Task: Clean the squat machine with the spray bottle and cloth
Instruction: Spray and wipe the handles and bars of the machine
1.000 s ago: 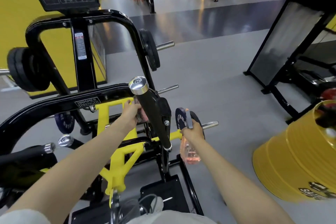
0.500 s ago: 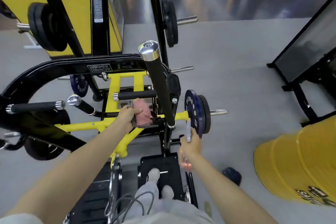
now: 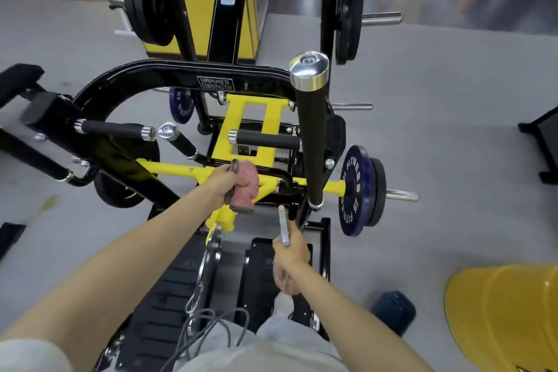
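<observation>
The squat machine (image 3: 169,72) is a black frame with yellow inner bars and black padded handles. My left hand (image 3: 222,181) grips a pink cloth (image 3: 247,187) and holds it against the yellow crossbar (image 3: 172,169) near the machine's middle. My right hand (image 3: 291,248) grips the spray bottle (image 3: 283,226). The bottle's grey head points up toward the tall black handle (image 3: 311,142), and its clear pinkish body hangs below my wrist, mostly hidden. The bottle is clear of the machine, just below the handle's base.
A blue weight plate (image 3: 353,190) sits on the right peg, and black plates (image 3: 148,3) hang on the upper pegs. A yellow barrel (image 3: 507,317) stands at the lower right, a dark round object (image 3: 392,311) beside it. Black foot platforms (image 3: 169,290) lie under me. Grey floor surrounds the machine.
My left hand has carried the cloth down from the tall handle onto the yellow crossbar. My right hand with the bottle has dropped lower. My view has tilted downward.
</observation>
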A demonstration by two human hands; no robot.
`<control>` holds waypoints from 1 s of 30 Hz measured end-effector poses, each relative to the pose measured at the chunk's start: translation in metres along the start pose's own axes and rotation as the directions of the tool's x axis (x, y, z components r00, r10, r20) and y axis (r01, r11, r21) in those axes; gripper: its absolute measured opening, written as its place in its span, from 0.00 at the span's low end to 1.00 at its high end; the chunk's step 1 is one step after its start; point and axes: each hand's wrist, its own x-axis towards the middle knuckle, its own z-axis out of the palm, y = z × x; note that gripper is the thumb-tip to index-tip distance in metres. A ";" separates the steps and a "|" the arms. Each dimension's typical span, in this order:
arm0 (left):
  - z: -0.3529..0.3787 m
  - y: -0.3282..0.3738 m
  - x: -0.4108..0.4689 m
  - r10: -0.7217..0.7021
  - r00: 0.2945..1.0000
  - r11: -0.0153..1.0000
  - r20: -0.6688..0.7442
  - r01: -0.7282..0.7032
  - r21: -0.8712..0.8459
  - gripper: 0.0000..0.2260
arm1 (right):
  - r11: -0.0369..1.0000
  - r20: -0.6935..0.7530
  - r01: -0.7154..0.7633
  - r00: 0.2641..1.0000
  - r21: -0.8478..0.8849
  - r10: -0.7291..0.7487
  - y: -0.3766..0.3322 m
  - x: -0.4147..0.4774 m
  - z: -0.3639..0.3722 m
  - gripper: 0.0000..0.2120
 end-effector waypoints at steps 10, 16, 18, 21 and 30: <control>-0.037 -0.010 -0.014 -0.005 1.000 0.968 -0.007 0.007 0.250 0.16 | 0.995 0.077 0.056 0.996 -0.088 -0.049 -0.041 0.026 0.020 0.22; -0.100 -0.022 -0.029 0.012 0.998 0.959 -0.059 0.005 0.283 0.16 | 0.980 0.164 0.157 0.977 -0.121 -0.136 -0.073 0.013 0.064 0.20; -0.120 -0.027 -0.033 0.019 0.996 0.960 -0.089 0.006 0.278 0.14 | 0.977 0.194 0.174 0.970 -0.126 -0.148 -0.086 0.008 0.077 0.20; -0.151 -0.030 -0.032 0.023 0.994 0.964 -0.106 0.006 0.267 0.15 | 0.972 0.207 0.206 0.962 -0.115 -0.179 -0.105 -0.002 0.095 0.20; -0.245 0.003 -0.022 0.087 0.993 0.953 -0.084 -0.059 0.296 0.21 | 0.974 0.098 0.216 0.973 -0.064 -0.209 -0.165 -0.012 0.173 0.22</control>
